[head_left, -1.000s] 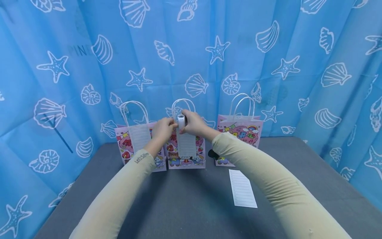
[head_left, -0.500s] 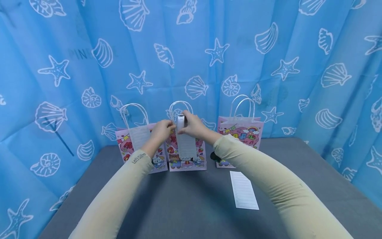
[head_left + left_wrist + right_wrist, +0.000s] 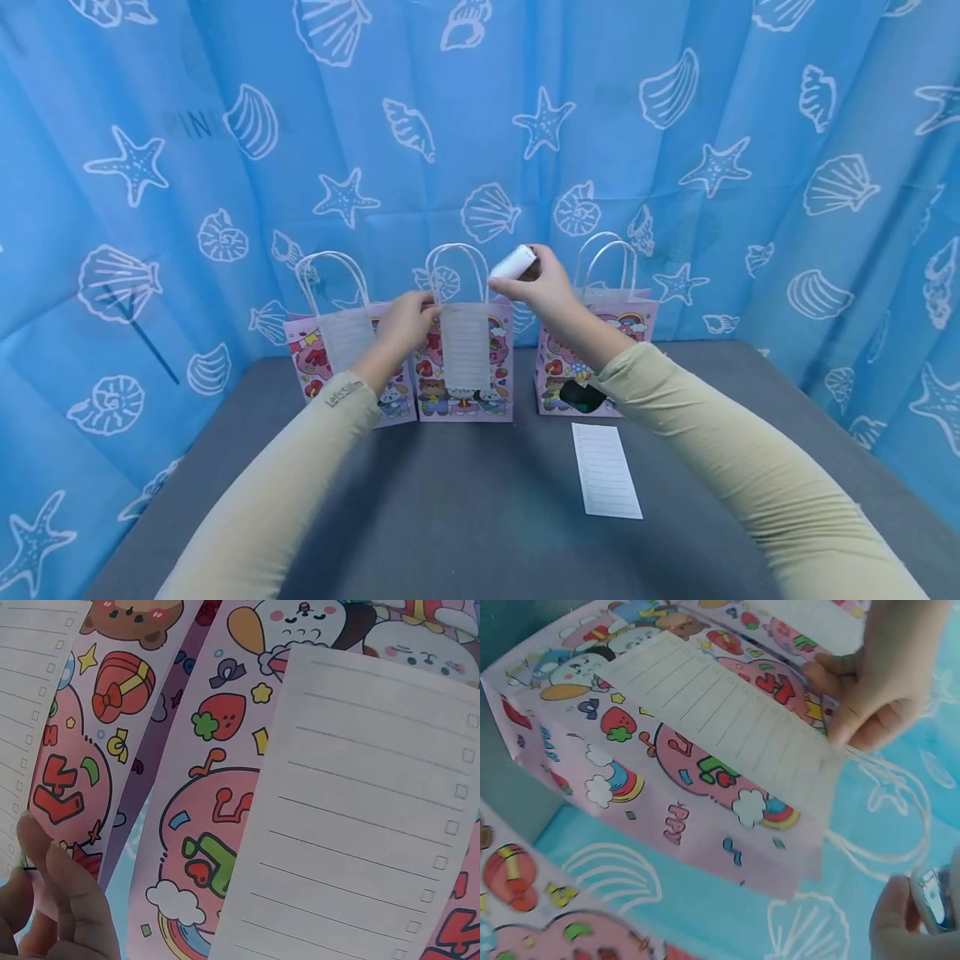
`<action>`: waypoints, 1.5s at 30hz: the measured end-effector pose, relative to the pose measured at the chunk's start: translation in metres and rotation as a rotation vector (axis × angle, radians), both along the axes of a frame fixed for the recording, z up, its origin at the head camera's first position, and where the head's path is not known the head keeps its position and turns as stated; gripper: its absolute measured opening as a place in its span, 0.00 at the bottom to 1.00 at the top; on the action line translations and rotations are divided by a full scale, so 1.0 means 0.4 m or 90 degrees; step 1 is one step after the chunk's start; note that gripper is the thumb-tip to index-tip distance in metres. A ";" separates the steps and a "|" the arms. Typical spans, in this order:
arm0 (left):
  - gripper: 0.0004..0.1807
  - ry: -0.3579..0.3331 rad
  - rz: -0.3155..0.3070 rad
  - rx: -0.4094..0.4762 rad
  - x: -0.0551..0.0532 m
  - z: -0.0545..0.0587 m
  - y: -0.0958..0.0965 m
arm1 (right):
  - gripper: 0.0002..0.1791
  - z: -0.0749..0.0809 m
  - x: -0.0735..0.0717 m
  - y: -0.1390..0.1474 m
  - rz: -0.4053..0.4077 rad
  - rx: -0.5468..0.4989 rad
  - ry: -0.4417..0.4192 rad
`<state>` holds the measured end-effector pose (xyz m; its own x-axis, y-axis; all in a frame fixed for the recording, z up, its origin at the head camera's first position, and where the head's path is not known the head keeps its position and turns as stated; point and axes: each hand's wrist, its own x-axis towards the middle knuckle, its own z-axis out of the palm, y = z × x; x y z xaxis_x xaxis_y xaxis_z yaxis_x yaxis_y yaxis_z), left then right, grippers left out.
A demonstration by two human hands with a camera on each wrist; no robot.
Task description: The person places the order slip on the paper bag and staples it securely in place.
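In the head view, my left hand pinches the upper left edge of the middle gift bag, by the top corner of a lined paper slip lying flat against the bag's front. My right hand grips a small white stapler in the air, right of that bag's white handles and apart from them. At the lower right of the right wrist view, the stapler's end shows between thumb and fingers. The bag stands upright, pink with cartoon animals.
A similar bag with its own lined slip stands at the left. At the right is another bag, partly behind my right forearm. A loose lined slip lies on the grey table. A blue curtain hangs behind.
My right hand has carried the stapler off the top of the middle bag, rightward and slightly up, tilting it. The slip's top edge now shows. My left hand stays at the bag's edge.
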<state>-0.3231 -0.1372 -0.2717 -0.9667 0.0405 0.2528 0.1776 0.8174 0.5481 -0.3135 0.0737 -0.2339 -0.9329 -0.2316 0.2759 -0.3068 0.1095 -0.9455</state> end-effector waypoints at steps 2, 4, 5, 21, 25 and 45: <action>0.19 0.006 -0.001 0.015 0.006 -0.002 -0.005 | 0.40 -0.002 0.012 0.025 -0.004 -0.012 -0.014; 0.21 0.019 0.000 0.031 0.011 -0.004 -0.010 | 0.41 -0.003 0.026 0.051 -0.013 -0.009 -0.028; 0.22 0.029 0.002 0.035 0.014 -0.005 -0.012 | 0.41 -0.004 0.032 0.063 -0.019 -0.005 -0.033; 0.23 0.087 0.024 0.074 0.097 -0.031 -0.051 | 0.38 -0.016 0.104 0.228 -0.076 0.067 -0.067; 0.22 0.088 0.017 0.079 0.116 -0.050 -0.056 | 0.34 -0.017 0.114 0.270 -0.086 0.107 -0.052; 0.20 0.083 0.001 0.050 0.159 -0.131 -0.038 | 0.37 -0.047 0.143 0.402 -0.112 0.239 -0.052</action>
<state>-0.2597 -0.1524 -0.3241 -0.9253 0.0135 0.3790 0.2501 0.7731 0.5829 -0.2562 0.2345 -0.2528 -0.9825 -0.1367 0.1264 -0.1782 0.4945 -0.8507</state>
